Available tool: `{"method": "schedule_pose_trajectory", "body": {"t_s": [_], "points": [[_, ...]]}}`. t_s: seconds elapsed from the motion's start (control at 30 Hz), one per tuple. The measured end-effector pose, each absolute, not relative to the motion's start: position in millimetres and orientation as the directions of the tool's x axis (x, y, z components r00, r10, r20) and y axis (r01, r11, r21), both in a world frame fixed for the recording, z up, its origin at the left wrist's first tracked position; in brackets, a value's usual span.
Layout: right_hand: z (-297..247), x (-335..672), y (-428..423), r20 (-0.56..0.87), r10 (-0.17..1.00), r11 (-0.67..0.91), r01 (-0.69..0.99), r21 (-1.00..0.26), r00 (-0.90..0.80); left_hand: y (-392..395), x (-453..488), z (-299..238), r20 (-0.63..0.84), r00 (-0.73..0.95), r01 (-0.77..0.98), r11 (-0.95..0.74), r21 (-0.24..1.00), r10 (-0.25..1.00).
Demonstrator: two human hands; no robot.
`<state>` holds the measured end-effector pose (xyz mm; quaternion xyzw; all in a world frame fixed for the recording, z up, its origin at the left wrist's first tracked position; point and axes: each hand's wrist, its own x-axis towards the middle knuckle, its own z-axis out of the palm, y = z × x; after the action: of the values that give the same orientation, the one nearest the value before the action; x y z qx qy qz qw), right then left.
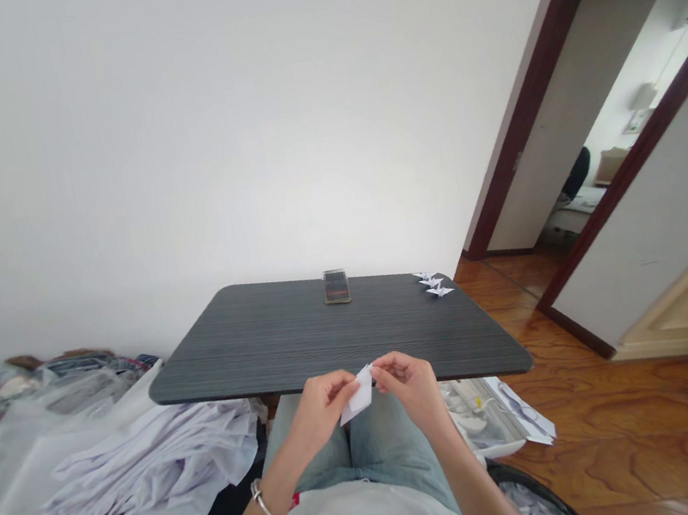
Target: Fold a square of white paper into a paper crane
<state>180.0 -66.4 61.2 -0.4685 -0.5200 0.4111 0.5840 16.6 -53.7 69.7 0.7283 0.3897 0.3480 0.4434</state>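
Observation:
A small folded piece of white paper (359,398) is held between both hands just in front of the near edge of a dark grey table (267,348). My left hand (323,404) pinches its left side, fingers closed; a silver bangle sits on that wrist. My right hand (406,382) pinches the paper's upper right corner, fingers closed. Both hands hover over my lap in light jeans.
A phone (336,286) stands at the table's far edge. Several small folded white paper figures (433,283) lie at the far right corner. Piles of white cloth (148,463) lie left. Papers (506,415) and a bin (540,505) sit right; an open doorway (597,165) beyond.

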Motion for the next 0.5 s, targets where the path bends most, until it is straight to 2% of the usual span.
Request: {"method": "schedule_pose_trajectory", "body": {"t_s": [0.23, 0.5], "points": [[60, 179, -66, 0.229, 0.969, 0.223, 0.077, -0.972, 0.089, -54, 19, 66, 0.212, 0.43, 0.201, -0.322, 0.925, 0.878], [62, 175, -70, 0.287, 0.954, 0.277, 0.109, -0.955, 0.083, -53, 27, 58, 0.158, 0.391, 0.236, -0.265, 0.935, 0.907]]}}
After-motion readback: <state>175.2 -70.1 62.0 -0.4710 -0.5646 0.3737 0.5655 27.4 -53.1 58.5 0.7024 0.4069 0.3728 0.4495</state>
